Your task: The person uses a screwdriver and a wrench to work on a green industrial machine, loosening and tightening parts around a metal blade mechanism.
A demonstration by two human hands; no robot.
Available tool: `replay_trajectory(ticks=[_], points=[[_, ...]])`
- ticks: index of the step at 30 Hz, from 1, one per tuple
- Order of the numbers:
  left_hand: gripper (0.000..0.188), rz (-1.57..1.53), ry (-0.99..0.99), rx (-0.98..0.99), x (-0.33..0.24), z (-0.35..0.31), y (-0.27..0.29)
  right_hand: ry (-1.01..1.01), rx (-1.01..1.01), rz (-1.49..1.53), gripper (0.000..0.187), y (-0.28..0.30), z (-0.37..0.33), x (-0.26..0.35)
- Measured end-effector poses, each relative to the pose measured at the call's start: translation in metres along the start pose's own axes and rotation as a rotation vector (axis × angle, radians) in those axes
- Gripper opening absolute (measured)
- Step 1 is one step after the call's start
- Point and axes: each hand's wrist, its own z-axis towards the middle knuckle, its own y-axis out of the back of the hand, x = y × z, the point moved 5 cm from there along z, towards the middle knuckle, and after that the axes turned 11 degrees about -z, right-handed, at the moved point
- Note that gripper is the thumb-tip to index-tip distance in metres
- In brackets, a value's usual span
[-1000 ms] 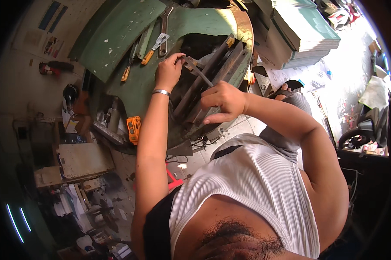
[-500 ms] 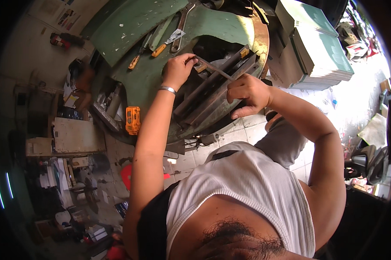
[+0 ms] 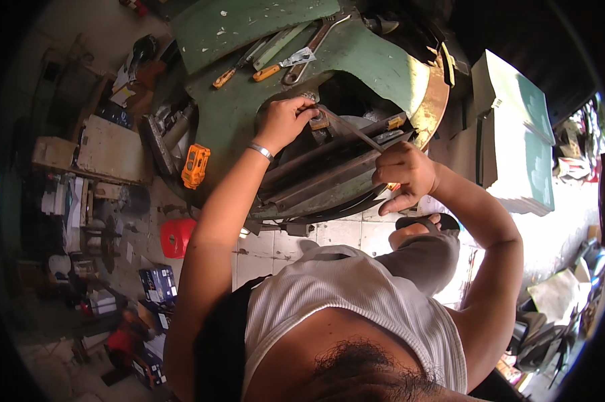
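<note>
A long slim metal bar (image 3: pixel 351 129), perhaps a wrench, slants across an opening in a green metal machine body (image 3: pixel 366 63). My left hand (image 3: pixel 284 126) pinches its far left end, beside a small block with yellowish marks (image 3: pixel 320 122); the fingertips partly hide what that end sits on. Around the bar's right end are the curled fingers of my right hand (image 3: pixel 406 171), its thumb held apart below. Under the bar, two dark steel rails (image 3: pixel 329 167) run side by side across the opening. A silver band (image 3: pixel 261 151) circles my left wrist.
On the green top lie an adjustable wrench (image 3: pixel 314 50), a yellow-handled scraper (image 3: pixel 269 72) and an orange-handled tool (image 3: pixel 225 78). An orange device (image 3: pixel 195 166) is at the machine's left edge. Tall paper stacks (image 3: pixel 510 134) stand right; a red object (image 3: pixel 177 238) rests on the tiled floor.
The view has shifted and turned, so the machine and both hands appear farther right and lower. Both hands keep their hold on the bar, at about the same slant.
</note>
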Motion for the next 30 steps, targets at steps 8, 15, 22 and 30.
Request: replay_trajectory(ticks=[8,15,22,30], points=[[0.019,0.089,-0.148,0.063,-0.009,0.0,-0.006,0.066,-0.089,0.118,0.049,-0.022,-0.011,0.002],[0.018,0.123,-0.037,0.058,-0.019,-0.011,0.0,0.003,-0.199,0.227,0.053,-0.033,-0.025,-0.011],[0.018,0.231,-0.334,-0.101,-0.041,-0.007,0.004,-0.099,-0.154,0.34,0.054,-0.034,-0.017,-0.014],[0.024,0.168,-0.529,0.298,-0.072,0.017,-0.063,-0.041,-0.075,0.416,0.05,-0.028,-0.02,-0.016]])
